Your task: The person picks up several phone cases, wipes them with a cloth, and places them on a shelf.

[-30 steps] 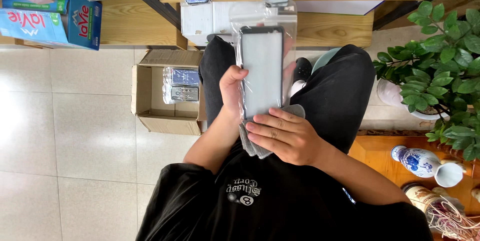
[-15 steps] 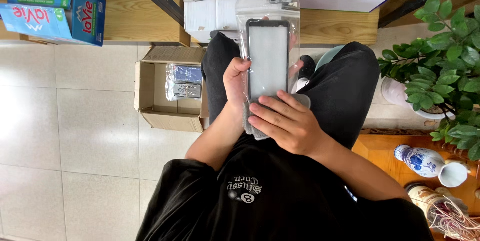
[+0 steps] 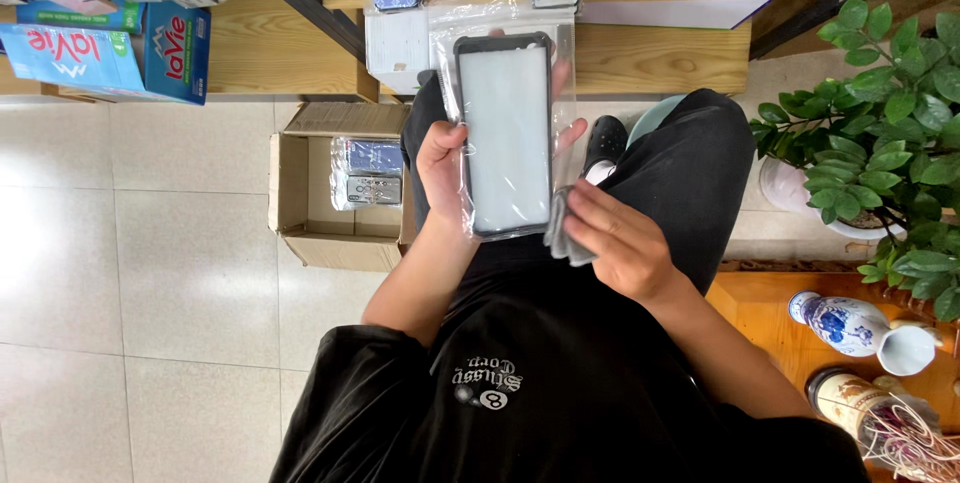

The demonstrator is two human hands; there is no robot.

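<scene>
Head view, one seated person in black clothes. Left hand (image 3: pixel 443 165): closed round the left edge of a phone case (image 3: pixel 505 133) sealed in a clear plastic bag (image 3: pixel 508 53), held upright above the lap. Right hand (image 3: pixel 612 241): fingers curled shut on a grey cloth (image 3: pixel 560 228), which touched the bag's lower right corner. Cardboard box (image 3: pixel 300 203): open, on the tiled floor just left of the knees, packed cases inside. Wooden shelf (image 3: pixel 640 53): ahead, more packed cases on it. Potted plant (image 3: pixel 880 143): at right, beside a blue-and-white vase (image 3: pixel 840 323).
</scene>
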